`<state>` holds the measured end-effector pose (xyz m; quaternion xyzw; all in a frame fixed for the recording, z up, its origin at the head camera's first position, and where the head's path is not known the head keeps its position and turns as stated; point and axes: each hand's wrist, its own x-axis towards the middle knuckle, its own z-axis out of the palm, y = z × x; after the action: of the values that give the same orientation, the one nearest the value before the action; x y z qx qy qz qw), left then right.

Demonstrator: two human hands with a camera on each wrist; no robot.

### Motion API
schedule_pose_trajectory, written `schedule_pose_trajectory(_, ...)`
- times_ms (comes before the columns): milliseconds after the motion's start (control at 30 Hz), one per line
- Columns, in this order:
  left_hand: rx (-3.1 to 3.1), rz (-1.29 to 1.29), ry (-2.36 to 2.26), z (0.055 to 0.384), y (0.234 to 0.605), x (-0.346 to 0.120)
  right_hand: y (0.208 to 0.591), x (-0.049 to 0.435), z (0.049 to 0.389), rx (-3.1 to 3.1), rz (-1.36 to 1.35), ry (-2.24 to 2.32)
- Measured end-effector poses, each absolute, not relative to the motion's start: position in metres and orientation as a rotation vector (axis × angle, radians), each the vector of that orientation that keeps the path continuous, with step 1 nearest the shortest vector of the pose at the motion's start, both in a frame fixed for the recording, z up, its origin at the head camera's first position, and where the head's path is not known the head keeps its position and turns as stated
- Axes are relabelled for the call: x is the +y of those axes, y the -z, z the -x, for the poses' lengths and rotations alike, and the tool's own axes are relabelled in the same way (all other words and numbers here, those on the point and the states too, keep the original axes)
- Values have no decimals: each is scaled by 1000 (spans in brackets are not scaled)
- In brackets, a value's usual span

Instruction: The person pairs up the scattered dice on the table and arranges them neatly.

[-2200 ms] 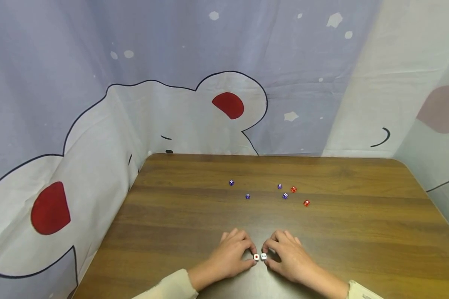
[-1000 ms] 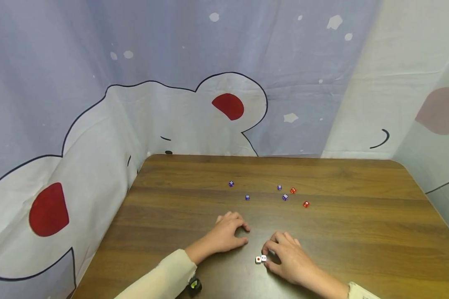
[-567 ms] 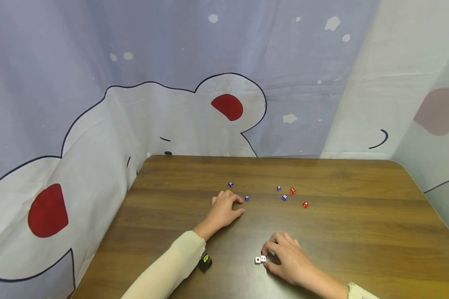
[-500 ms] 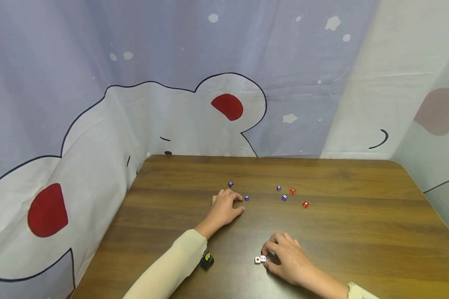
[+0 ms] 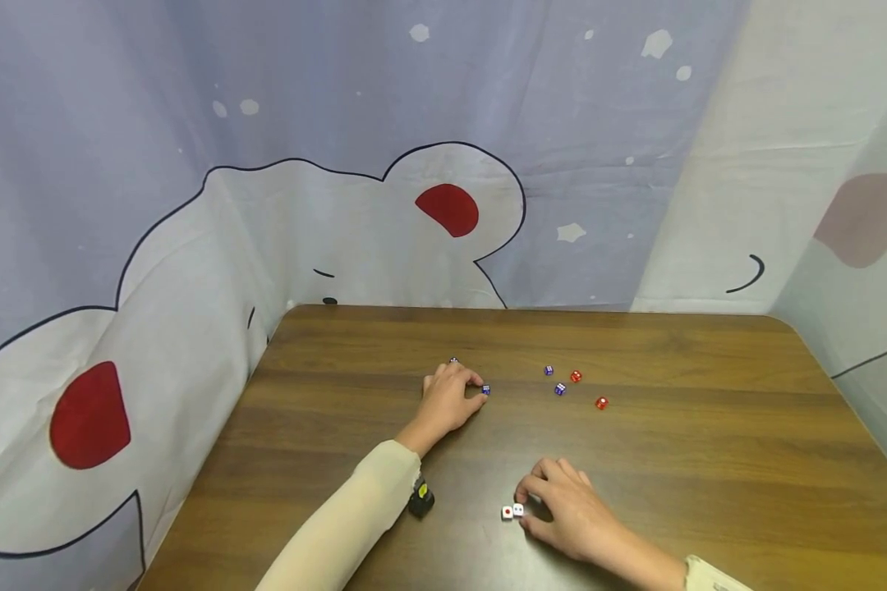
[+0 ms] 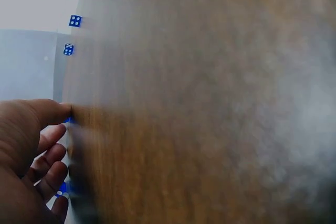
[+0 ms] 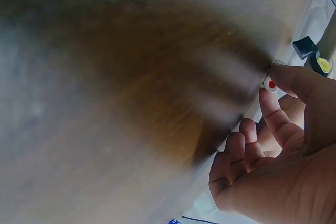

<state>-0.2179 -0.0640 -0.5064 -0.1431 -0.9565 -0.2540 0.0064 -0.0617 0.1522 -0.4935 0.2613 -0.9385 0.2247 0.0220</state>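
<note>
With its thumb and index finger my left hand (image 5: 447,400) pinches a blue die (image 5: 485,390) on the table; in the left wrist view only a sliver of that die shows beneath the thumb. Behind the knuckles, another blue die (image 5: 454,359) is partly hidden. Nearer me, my right hand (image 5: 567,509) has thumb and index finger curled at a white die (image 5: 518,510). Against its left side sits a second white die (image 5: 507,513) with a red dot on top, its dotted face (image 7: 271,84) also visible in the right wrist view.
Two blue dice (image 5: 560,389) and two red dice (image 5: 602,403) lie farther back, right of my left hand. A black wrist camera (image 5: 421,498) sticks out under the left sleeve. A patterned curtain (image 5: 576,164) borders the wooden table (image 5: 710,443) at the back and sides.
My left hand let go of the dotted white die, now touching the other white one, and moved forward to the blue die, closing thumb and finger on it. My right hand stayed in place.
</note>
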Motion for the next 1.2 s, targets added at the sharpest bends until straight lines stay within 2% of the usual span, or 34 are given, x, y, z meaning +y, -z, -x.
schedule_pose_trajectory(1200, -2997, 498, 732, 212, 508, -62, 492, 152, 62, -2948, -805, -706)
